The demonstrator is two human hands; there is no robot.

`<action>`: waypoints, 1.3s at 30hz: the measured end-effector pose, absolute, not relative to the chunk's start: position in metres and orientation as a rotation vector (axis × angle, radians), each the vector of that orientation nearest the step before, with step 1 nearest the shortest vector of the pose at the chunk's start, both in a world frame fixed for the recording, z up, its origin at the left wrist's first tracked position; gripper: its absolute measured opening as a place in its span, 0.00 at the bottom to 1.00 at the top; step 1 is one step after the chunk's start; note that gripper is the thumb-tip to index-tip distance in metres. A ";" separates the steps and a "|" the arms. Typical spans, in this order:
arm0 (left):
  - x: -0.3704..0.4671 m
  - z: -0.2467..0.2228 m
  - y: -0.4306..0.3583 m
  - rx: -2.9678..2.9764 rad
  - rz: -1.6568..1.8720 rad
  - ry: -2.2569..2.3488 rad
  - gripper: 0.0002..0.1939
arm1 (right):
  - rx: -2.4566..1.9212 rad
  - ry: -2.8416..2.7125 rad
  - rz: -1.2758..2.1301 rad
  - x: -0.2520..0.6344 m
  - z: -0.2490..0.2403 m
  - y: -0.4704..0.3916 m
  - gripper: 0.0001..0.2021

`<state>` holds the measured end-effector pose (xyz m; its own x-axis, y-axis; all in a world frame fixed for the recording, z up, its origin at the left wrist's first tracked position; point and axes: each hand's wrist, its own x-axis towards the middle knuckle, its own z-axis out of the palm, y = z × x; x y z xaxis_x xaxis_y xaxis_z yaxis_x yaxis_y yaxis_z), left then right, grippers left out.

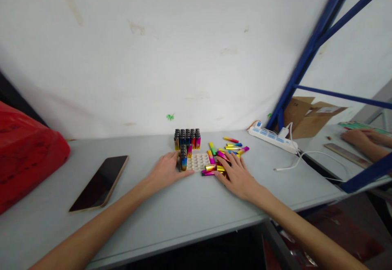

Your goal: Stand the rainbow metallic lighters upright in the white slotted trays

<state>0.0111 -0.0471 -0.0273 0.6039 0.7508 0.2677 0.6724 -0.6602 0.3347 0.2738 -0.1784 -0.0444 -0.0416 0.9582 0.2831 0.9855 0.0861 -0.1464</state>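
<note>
Bare forearms (119, 210) come in over the table (147, 225) front edge, one from each side. Left hand (167, 166) sits at the left end of a white tray (199, 164), thumb along the near edge, fingers by the standing row (183, 163) of lighters there. Its grip curves round that corner; can't make out if it clamps down. Rest of the tray shows bare round sockets. Right hand (237, 176) lies palm down over loose lighters (222, 154), just right of the tray, fingers spread; can't make out whether its grip has one. Loose ones point every way, some well beyond the fingertips. Upright block (187, 139) of black-topped lighters stands behind the tray, near the wall (183, 57). Phone (101, 182) lies flat on the left, red bag (27, 155) past it. Right: power strip (272, 137) with white cable (294, 166), blue frame (309, 53), cardboard box (306, 119). Another person's arms (364, 139) rest beyond the frame.
</note>
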 end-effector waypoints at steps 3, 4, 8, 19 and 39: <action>0.007 -0.027 -0.046 2.619 0.574 1.188 0.35 | -1.882 -2.130 -0.128 0.281 -0.043 -0.170 0.31; 0.007 -0.026 -0.046 2.620 0.567 1.193 0.35 | -1.864 -2.146 -0.140 0.285 -0.041 -0.166 0.31; 0.005 -0.024 -0.047 2.641 0.522 1.223 0.38 | -1.872 -2.091 -0.242 0.315 -0.026 -0.133 0.28; -0.002 -0.023 -0.043 2.619 0.544 1.185 0.36 | -2.230 -2.034 -0.080 0.384 -0.009 -0.027 0.08; 0.000 -0.020 -0.048 2.616 0.497 1.197 0.37 | -2.164 -1.957 -0.012 0.375 -0.020 -0.004 0.11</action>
<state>0.0000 -0.0481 -0.0203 0.6108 0.7632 0.2108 0.6882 -0.6434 0.3351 0.3747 -0.0036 -0.0205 0.1115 0.9816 0.1548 0.9835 -0.0866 -0.1590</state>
